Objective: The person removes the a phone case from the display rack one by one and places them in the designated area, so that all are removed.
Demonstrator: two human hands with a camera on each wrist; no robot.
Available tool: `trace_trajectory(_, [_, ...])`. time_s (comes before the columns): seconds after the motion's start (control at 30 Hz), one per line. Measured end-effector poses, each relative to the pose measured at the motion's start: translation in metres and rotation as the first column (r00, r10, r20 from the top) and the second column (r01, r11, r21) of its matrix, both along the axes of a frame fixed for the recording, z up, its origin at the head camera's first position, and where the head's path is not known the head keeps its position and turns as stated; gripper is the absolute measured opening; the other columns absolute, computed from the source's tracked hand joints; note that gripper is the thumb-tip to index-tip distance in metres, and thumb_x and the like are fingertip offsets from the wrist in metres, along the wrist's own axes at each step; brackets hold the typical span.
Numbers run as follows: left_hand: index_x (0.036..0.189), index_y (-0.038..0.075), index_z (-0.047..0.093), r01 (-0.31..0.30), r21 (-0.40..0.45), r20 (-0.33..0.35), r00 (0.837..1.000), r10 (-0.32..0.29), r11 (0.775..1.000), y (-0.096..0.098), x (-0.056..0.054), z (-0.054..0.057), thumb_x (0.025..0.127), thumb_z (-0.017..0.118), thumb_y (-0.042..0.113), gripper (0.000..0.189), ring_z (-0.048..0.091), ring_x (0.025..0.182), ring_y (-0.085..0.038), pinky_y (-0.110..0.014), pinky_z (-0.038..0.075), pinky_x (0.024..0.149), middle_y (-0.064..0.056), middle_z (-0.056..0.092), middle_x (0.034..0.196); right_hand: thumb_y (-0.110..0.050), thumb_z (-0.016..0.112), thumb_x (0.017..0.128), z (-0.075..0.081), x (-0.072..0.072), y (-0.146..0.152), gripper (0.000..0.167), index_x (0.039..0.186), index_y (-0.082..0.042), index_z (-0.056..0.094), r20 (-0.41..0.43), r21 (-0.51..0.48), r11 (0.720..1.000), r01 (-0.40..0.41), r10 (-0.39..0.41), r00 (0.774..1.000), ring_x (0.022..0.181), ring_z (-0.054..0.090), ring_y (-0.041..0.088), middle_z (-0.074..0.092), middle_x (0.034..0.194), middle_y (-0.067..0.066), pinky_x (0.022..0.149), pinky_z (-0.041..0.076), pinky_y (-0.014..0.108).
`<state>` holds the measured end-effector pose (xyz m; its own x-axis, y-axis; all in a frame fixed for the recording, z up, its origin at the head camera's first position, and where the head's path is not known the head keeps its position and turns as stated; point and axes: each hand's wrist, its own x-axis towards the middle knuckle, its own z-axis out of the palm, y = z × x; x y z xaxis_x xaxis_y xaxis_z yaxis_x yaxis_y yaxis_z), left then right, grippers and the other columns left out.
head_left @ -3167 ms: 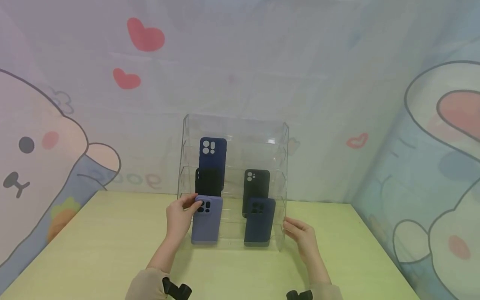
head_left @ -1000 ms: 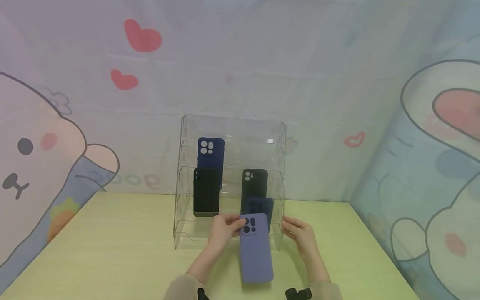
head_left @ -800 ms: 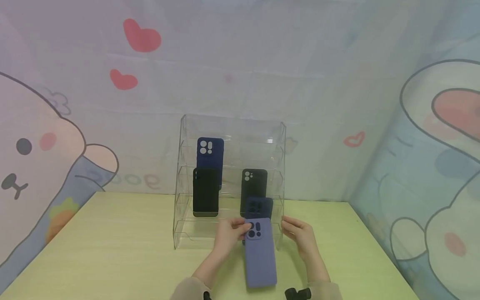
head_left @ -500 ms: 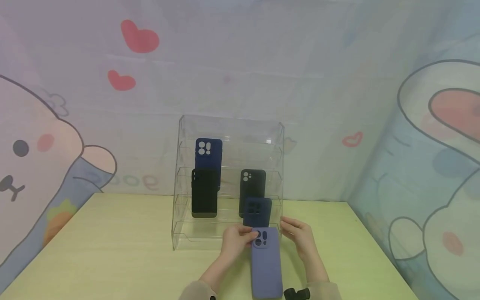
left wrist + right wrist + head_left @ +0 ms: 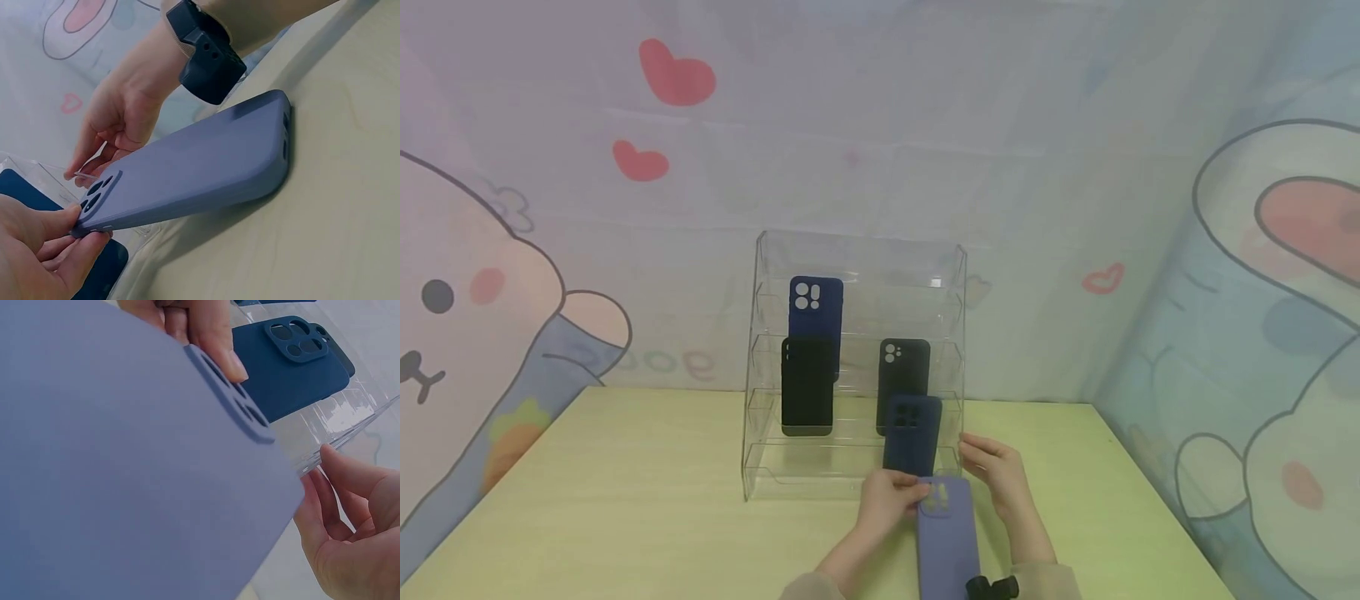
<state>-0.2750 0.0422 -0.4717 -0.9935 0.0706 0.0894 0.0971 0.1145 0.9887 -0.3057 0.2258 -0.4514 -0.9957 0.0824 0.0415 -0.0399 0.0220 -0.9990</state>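
My left hand [image 5: 883,504] pinches a lavender phone case [image 5: 947,542] by its camera-end corner, thumb on the back beside the lens cutouts. The case slants down toward the table in front of the clear tiered display rack [image 5: 865,458]. In the left wrist view its far end is low over the tabletop; whether it touches I cannot tell. My right hand [image 5: 1003,479] pinches the rack's right side edge between thumb and fingers, seen closely in the right wrist view. A navy phone case [image 5: 912,433] leans in the front tier, its lower end near my left hand.
Higher on the rack lean another navy phone case [image 5: 816,308], a black one [image 5: 807,387] before it, and a dark one [image 5: 902,367] at right. The pale yellow table [image 5: 625,492] reaches back to a printed cloth backdrop [image 5: 865,108].
My left hand has taken the lavender case from the rack's front left and carried it right and toward me. My right hand keeps its hold on the rack's side.
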Motion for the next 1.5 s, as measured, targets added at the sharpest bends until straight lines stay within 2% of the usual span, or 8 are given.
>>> trace_trajectory(0.3, [0.098,-0.016,0.068,-0.038,0.006,0.075,0.997,0.037,0.999,0.005,0.001,-0.008,0.082,0.075,0.002,0.026,0.074,0.071,-0.029,-0.028,0.060,0.061,-0.025,0.072,0.087,-0.006,0.063,0.093,-0.001,-0.001,0.000,0.038,0.126,0.012,0.057,-0.007,-0.001,1.000,-0.002,0.002,1.000,0.090,0.067,0.002,0.063,0.126,0.019,0.089,0.055,0.021])
trace_trajectory(0.63, [0.093,-0.015,0.069,-0.062,-0.022,0.083,0.995,0.064,0.998,0.008,0.000,-0.019,0.079,0.078,0.003,0.025,0.073,0.066,-0.027,-0.027,0.059,0.057,-0.022,0.072,0.083,-0.007,0.062,0.094,-0.005,-0.001,0.000,0.038,0.126,0.013,0.056,-0.005,0.004,1.000,-0.010,0.010,1.000,0.091,0.066,0.003,0.057,0.133,0.025,0.089,0.055,0.022])
trace_trajectory(0.97, [0.088,-0.010,0.071,-0.087,-0.146,0.007,0.996,0.089,0.985,0.011,0.002,-0.023,0.077,0.081,0.006,0.022,0.070,0.058,-0.020,-0.025,0.056,0.052,-0.017,0.073,0.077,-0.007,0.063,0.094,-0.005,-0.002,0.000,0.036,0.124,0.013,0.058,-0.018,0.000,1.000,-0.010,0.010,1.000,0.091,0.067,0.004,0.062,0.126,0.020,0.089,0.055,0.022])
trace_trajectory(1.13, [0.085,-0.009,0.072,-0.075,-0.204,-0.014,0.997,0.074,0.976,0.010,0.004,-0.023,0.076,0.082,0.008,0.022,0.069,0.055,-0.019,-0.026,0.056,0.051,-0.015,0.073,0.072,-0.007,0.063,0.093,-0.005,-0.002,0.001,0.037,0.123,0.014,0.057,-0.021,0.001,1.000,-0.012,0.012,1.000,0.090,0.067,0.004,0.065,0.123,0.016,0.088,0.055,0.022])
trace_trajectory(1.27, [0.087,-0.009,0.071,-0.067,-0.226,-0.025,0.998,0.063,0.972,0.010,0.004,-0.024,0.075,0.083,0.009,0.024,0.070,0.057,-0.019,-0.026,0.056,0.052,-0.015,0.074,0.073,-0.007,0.063,0.093,-0.005,-0.002,0.002,0.038,0.123,0.014,0.057,-0.022,0.011,1.000,-0.014,0.014,1.000,0.091,0.067,0.004,0.063,0.126,0.018,0.088,0.055,0.022])
trace_trajectory(1.33, [0.086,-0.008,0.072,-0.077,-0.264,-0.049,0.997,0.067,0.962,0.010,0.004,-0.023,0.074,0.083,0.011,0.025,0.070,0.060,-0.019,-0.026,0.056,0.054,-0.014,0.074,0.074,-0.008,0.064,0.093,-0.004,-0.002,0.002,0.038,0.123,0.014,0.057,-0.018,0.011,1.000,-0.014,0.014,1.000,0.092,0.067,0.004,0.062,0.128,0.019,0.089,0.055,0.023])
trace_trajectory(1.5, [0.085,-0.003,0.073,-0.110,-0.379,-0.109,0.991,0.074,0.919,0.010,0.005,-0.019,0.073,0.085,0.016,0.026,0.067,0.068,-0.019,-0.030,0.055,0.061,-0.010,0.072,0.077,-0.006,0.063,0.094,-0.003,-0.002,0.001,0.037,0.124,0.013,0.057,0.001,-0.002,1.000,-0.008,0.008,1.000,0.092,0.067,0.004,0.060,0.131,0.021,0.090,0.055,0.023])
